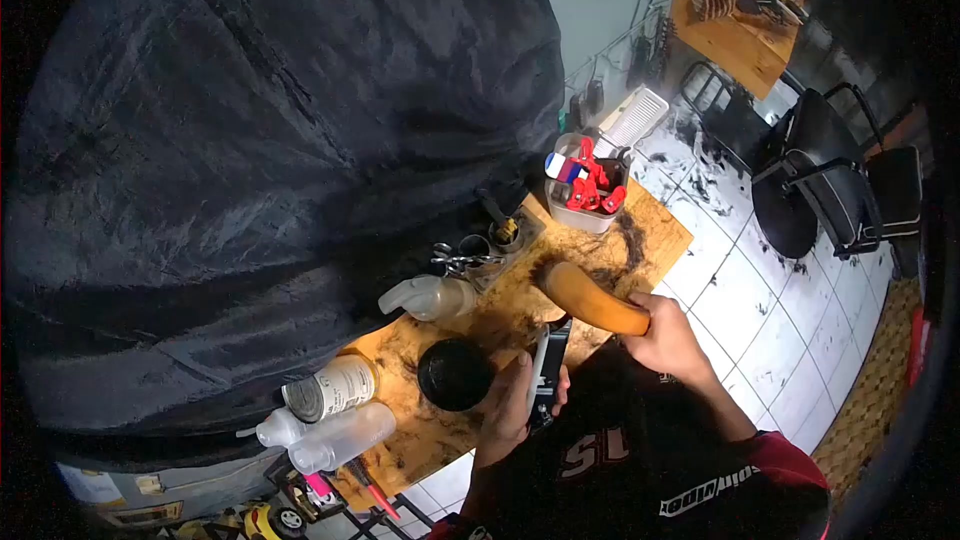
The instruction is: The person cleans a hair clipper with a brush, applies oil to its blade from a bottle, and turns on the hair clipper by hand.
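Observation:
My left hand [512, 402] is wrapped round a black and silver hair clipper [546, 372], low in front of my dark shirt. To its right, my right hand [665, 335] grips the end of a curved orange-brown handle [590, 300]. The far end of that handle reaches over the wooden table [660, 230], near dark hair clippings; its tip is hard to make out. A black bowl [455, 374] stands just left of my left hand. Clear spray bottles [430, 297] and a labelled can [345, 385] are farther left.
A large black cloth [280, 140] fills the left. Behind the handle stands a tub of red clips [582, 212], with scissors [462, 260] to its left. A black chair [825, 165] is on the tiled floor [740, 310] at right, where hair is scattered.

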Action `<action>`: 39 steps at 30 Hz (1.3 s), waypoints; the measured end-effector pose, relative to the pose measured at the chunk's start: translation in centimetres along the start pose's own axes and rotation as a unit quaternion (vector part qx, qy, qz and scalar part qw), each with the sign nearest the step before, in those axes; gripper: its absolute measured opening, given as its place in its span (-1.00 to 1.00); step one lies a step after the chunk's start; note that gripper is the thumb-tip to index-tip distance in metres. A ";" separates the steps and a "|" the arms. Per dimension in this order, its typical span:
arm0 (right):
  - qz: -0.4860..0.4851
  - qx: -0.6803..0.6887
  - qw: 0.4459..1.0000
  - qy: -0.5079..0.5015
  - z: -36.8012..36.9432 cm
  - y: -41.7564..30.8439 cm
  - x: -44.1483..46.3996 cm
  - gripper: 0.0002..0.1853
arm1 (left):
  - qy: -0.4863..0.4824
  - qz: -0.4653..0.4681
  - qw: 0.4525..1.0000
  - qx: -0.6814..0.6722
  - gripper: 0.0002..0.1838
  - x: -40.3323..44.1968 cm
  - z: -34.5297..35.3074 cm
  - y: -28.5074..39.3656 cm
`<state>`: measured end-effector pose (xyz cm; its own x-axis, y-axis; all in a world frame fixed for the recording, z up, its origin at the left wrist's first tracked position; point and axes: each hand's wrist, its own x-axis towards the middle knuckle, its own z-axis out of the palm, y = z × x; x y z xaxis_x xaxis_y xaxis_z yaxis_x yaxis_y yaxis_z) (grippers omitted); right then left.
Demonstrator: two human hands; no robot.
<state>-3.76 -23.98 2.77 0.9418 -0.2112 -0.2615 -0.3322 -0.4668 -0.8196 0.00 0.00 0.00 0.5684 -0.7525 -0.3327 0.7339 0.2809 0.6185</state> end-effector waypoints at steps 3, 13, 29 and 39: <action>-0.071 0.023 0.994 -0.081 -0.1 0.3 -0.2 -0.64 | 0.018 0.048 0.997 -0.054 -0.41 0.5 1.1 0.1; -0.056 -0.104 0.987 -0.104 1.6 0.4 -0.5 -0.57 | 0.086 0.126 0.980 0.126 -0.56 -0.4 -0.2 -0.1; -0.039 -0.176 0.955 -0.234 1.8 0.7 -1.1 -0.62 | 0.083 0.072 0.994 0.004 -0.51 0.6 1.9 0.9; -0.109 0.050 0.984 -0.132 0.0 0.8 -1.1 -0.80 | 0.101 0.054 0.987 -0.114 -0.50 1.8 3.1 1.5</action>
<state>-5.06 -24.14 2.41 0.9748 0.1211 -0.1872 -0.1272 -0.3875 -0.9131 0.94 -2.77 2.52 0.6935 -0.5831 -0.4231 0.7165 0.4968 0.4897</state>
